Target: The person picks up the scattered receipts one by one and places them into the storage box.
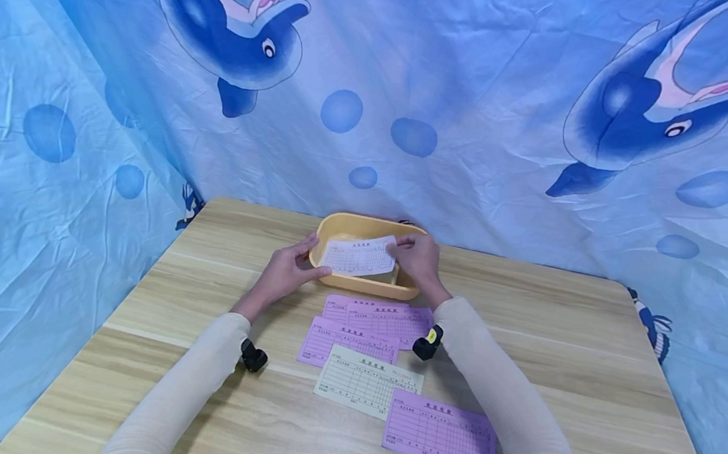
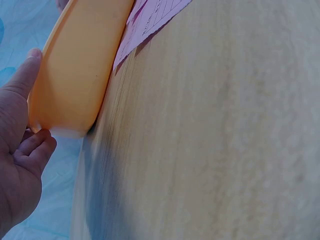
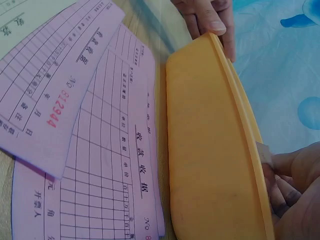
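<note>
My left hand (image 1: 293,268) grips the left end of the yellow bin (image 1: 364,286), thumb along the near wall by the rim, fingers curled round the end. My right hand (image 1: 417,261) is closed in a pinch on the right end of a white slip (image 1: 357,256), which slants over the bin's opening, its left end near my left thumb. A divider (image 1: 395,275) shows inside the bin, towards the right.

The bin sits near the back edge of the wood-grain table (image 1: 619,402). Just on my side of it, two purple slips (image 1: 394,320) overlap; a third purple slip (image 1: 332,338) lies partly over them, bearing a red number. Nearer me a pale green slip (image 1: 360,386) laps onto that one, and another purple slip (image 1: 441,439) covers the green one's right corner. Pale sleeves (image 1: 494,381) cover my arms. Behind the table hangs a blue cloth (image 1: 485,84) printed with dolphins (image 1: 257,42).
</note>
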Demonstrator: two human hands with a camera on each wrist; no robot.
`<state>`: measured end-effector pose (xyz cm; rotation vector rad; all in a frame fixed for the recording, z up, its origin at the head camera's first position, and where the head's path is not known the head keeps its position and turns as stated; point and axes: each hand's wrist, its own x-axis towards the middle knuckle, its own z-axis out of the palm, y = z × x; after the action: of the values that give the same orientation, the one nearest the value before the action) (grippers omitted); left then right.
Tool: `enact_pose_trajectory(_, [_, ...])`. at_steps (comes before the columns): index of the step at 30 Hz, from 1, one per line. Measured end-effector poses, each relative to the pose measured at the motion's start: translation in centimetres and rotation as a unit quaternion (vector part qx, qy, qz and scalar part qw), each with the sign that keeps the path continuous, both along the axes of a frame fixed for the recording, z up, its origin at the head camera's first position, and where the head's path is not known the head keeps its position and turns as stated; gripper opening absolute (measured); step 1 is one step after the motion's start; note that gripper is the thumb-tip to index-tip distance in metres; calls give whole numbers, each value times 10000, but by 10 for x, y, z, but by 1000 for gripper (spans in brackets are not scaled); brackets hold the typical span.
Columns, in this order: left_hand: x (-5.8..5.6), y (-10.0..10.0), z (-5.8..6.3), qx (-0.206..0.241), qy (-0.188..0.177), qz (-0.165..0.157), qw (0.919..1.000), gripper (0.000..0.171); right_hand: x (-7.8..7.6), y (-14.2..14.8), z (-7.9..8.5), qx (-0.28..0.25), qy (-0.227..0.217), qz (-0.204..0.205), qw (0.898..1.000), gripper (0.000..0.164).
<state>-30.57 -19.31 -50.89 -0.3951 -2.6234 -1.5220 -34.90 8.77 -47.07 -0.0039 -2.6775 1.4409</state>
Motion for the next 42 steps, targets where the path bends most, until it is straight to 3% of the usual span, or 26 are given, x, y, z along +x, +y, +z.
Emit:
enact_pose_trajectory(8, [0,0,0,-42,-4,16,10000,93,2,6,4,65,114,271,9995,22])
enact_pose_trajectory(13, [-1,-1,1,-63,-25,16,10000,95,11,19,17,-325,183,467,9982,25])
enact_pose_trajectory(21, [0,-2,0,-30,-14,21,10000,93,40,44,41,-854,250,807,9928,33])
enact_pose_trajectory(28, [0,-1,0,53,-5,-41,10000,94,72,70,56,-664,312,913,9931,43])
enact_pose_trajectory(36, [-1,-1,-1,-10,7,-41,10000,94,105,99,49,-60,664,923,9935,38])
enact_pose_trajectory(42, [-3,-2,-3,-11,8,-9,10000,93,130,119,34,-84,784,1040,9915,31])
